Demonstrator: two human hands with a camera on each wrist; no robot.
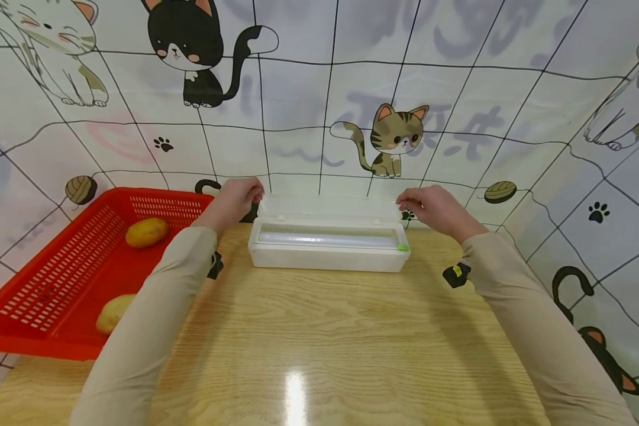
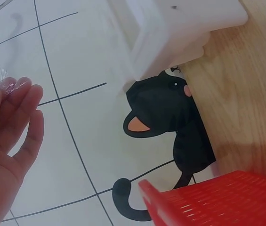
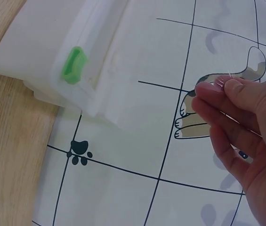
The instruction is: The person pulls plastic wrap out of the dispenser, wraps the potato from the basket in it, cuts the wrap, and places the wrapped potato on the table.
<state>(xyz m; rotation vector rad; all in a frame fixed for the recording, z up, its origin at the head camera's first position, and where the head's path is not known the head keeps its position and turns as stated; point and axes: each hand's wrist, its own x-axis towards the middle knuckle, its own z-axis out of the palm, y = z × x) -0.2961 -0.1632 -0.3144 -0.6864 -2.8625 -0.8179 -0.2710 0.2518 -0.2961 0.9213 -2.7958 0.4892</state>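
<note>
A white cling film dispenser box (image 1: 327, 259) stands at the back of the table, its pale lid (image 1: 327, 207) raised. Inside lies a shiny roll of cling film (image 1: 327, 239). Beyond the box's left end, my left hand (image 1: 233, 202) pinches a corner of clear film (image 2: 17, 85) between thumb and fingers. My right hand (image 1: 439, 208), past the opposite end, likewise pinches clear film (image 3: 221, 83). Both hands are raised near the lid's upper corners. How the film runs between them is hard to see. A green slider (image 3: 74, 66) sits at the box's right end.
To the left is a red plastic basket (image 1: 48, 346) with two potatoes, one nearer the back (image 1: 147, 232) and one partly behind my left sleeve (image 1: 113, 313). A cat-patterned sheet (image 1: 298, 89) covers the wall behind the wooden table (image 1: 319, 331).
</note>
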